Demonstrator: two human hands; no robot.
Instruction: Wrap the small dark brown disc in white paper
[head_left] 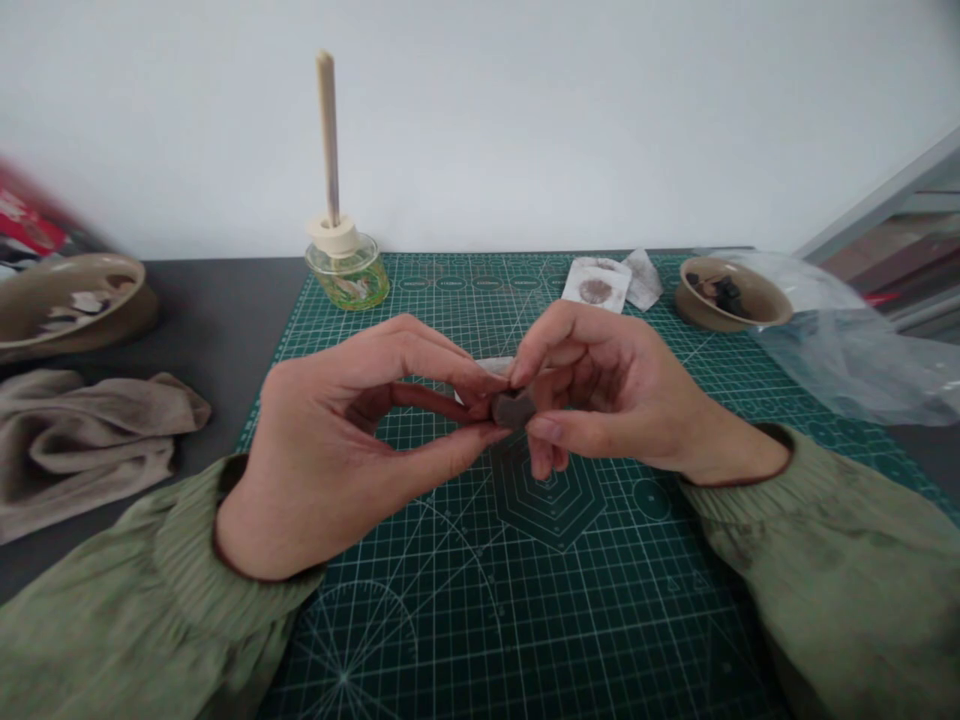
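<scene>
The left hand (352, 445) and right hand (607, 400) were together over the middle of the cutting mat (420, 610), and on my head-camera feed both looked clamped on one small dark grey lump (513, 408). Could be clay, but I couldn't say for sure at that resolution. The lump sat right between the hands, pinched by the left thumb and fingers from one side and the right thumb and fingers from the other. Its long axis ran roughly left to right with a slight tilt. Neither hand was clearly nearer, since both were touching it. A reddish-brown strip (427, 402) ran from the lump back into the left hand's grip, with a bit of white paper (487, 365) poking out behind. Past the hands, along the mat's far edge, lay a card with a round brown mark (596, 287). A bowl of dark bits (731, 292) sat at the mat's far right corner, and a glass jar with a tall stick in it (347, 270) stood at the far left corner. A crumpled cloth (82, 445) lay off the mat's left side.
</scene>
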